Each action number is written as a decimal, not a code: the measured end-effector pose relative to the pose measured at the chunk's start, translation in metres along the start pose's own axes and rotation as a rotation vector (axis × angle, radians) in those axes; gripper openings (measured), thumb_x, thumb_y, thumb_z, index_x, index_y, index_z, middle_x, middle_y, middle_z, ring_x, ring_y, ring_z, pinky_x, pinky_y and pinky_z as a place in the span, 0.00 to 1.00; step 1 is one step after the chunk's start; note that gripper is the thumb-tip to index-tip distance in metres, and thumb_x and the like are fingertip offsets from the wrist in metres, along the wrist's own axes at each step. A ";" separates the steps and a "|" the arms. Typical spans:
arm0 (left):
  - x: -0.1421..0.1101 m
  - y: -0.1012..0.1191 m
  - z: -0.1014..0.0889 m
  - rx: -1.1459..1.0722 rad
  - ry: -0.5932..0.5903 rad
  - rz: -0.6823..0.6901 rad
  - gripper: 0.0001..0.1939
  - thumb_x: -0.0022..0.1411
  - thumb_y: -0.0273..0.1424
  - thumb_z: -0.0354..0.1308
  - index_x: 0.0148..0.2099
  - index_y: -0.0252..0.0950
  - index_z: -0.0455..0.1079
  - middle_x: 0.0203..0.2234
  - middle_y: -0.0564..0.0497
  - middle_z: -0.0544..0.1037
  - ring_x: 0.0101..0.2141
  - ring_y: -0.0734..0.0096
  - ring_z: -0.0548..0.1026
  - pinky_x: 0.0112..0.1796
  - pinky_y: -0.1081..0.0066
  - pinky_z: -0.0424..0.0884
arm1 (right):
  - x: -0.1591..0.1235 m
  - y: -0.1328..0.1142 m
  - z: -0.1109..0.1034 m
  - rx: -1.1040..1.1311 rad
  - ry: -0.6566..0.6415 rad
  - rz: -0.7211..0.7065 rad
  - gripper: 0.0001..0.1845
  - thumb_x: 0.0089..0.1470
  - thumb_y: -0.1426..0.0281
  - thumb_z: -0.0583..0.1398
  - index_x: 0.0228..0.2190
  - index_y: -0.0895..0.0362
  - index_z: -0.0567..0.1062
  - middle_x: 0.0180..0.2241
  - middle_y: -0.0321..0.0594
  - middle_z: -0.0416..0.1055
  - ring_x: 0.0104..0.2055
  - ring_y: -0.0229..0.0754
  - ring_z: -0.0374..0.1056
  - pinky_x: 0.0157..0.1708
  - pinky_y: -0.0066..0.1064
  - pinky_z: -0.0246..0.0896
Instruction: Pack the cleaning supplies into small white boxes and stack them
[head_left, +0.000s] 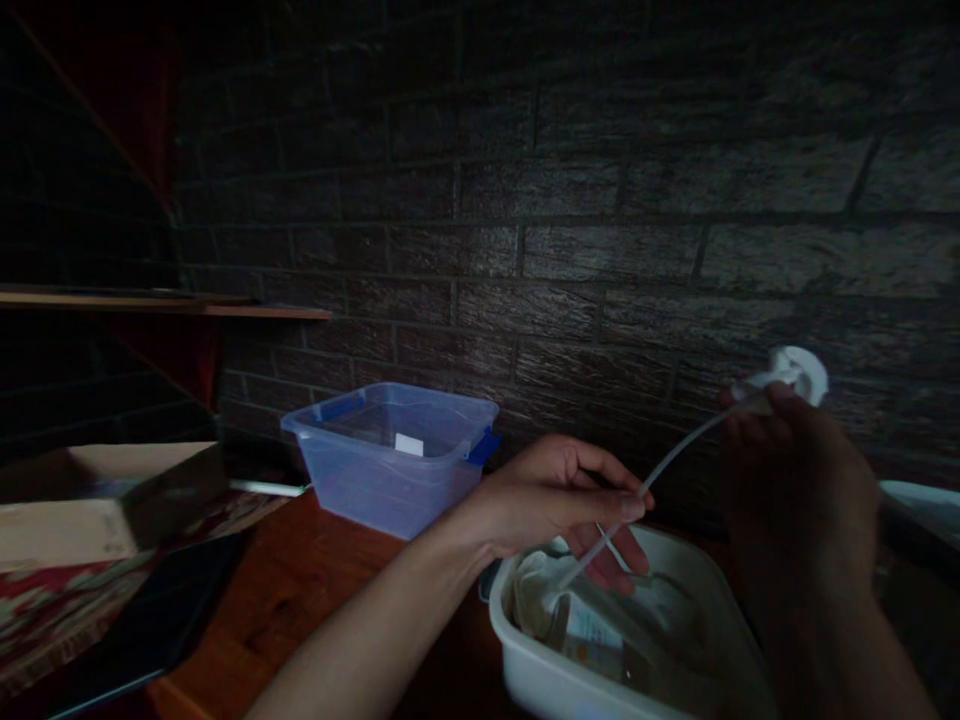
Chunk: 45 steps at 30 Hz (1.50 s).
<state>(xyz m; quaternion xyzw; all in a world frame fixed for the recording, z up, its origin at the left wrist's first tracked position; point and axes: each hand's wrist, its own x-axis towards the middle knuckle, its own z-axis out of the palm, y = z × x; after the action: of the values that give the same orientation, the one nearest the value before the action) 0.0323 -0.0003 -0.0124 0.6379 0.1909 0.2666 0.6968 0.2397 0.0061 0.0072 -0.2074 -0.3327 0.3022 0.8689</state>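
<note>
A thin translucent plastic tube (679, 447) curves down from a white round-ended plastic piece (804, 375) toward the container below. My right hand (799, 490), raised on the right and in shadow, is closed around that white piece; its exact kind is unclear. Lower down, my left hand (574, 495) pinches the tube between thumb and index finger, the other fingers hanging loosely below. Both hands are over a white plastic tub (562, 670). Inside the tub lie clear plastic packaging (540, 590) and a labelled item (592, 640), partly hidden by my left hand.
A bluish clear storage box (382, 495) with blue handles stands on the wooden table (292, 580) by the dark brick wall (480, 200). To the left are an open cardboard box (67, 525), a dark flat panel (165, 600) and a wooden shelf (247, 310).
</note>
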 end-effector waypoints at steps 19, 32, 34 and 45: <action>-0.002 -0.010 0.014 0.180 0.039 0.078 0.13 0.63 0.38 0.66 0.44 0.34 0.74 0.25 0.51 0.80 0.21 0.74 0.78 0.23 0.78 0.69 | -0.005 -0.006 0.008 0.141 0.084 0.100 0.04 0.55 0.75 0.61 0.35 0.58 0.75 0.40 0.40 0.74 0.42 0.42 0.77 0.50 0.36 0.75; 0.005 -0.011 0.003 0.472 0.202 0.106 0.14 0.68 0.40 0.58 0.44 0.32 0.72 0.36 0.42 0.84 0.33 0.64 0.82 0.35 0.67 0.75 | -0.005 -0.005 0.004 0.133 -0.016 -0.052 0.16 0.49 0.70 0.71 0.40 0.55 0.77 0.36 0.30 0.72 0.34 0.33 0.74 0.36 0.26 0.70; 0.005 -0.009 0.003 0.491 0.222 0.125 0.15 0.69 0.41 0.58 0.44 0.32 0.72 0.36 0.42 0.84 0.33 0.64 0.82 0.36 0.68 0.75 | -0.005 -0.009 0.005 0.154 -0.029 -0.028 0.17 0.47 0.70 0.73 0.39 0.56 0.77 0.35 0.30 0.73 0.34 0.36 0.76 0.36 0.28 0.72; -0.001 0.001 -0.014 0.501 0.347 0.172 0.19 0.68 0.46 0.58 0.42 0.32 0.72 0.35 0.42 0.83 0.34 0.63 0.82 0.38 0.65 0.76 | -0.005 -0.014 0.002 0.119 -0.069 0.111 0.15 0.49 0.65 0.73 0.36 0.57 0.79 0.35 0.33 0.77 0.39 0.42 0.78 0.42 0.37 0.77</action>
<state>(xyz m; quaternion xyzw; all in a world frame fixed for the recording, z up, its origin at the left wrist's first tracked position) 0.0228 0.0103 -0.0128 0.7483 0.3121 0.3743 0.4501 0.2408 -0.0066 0.0143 -0.1631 -0.3321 0.3762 0.8494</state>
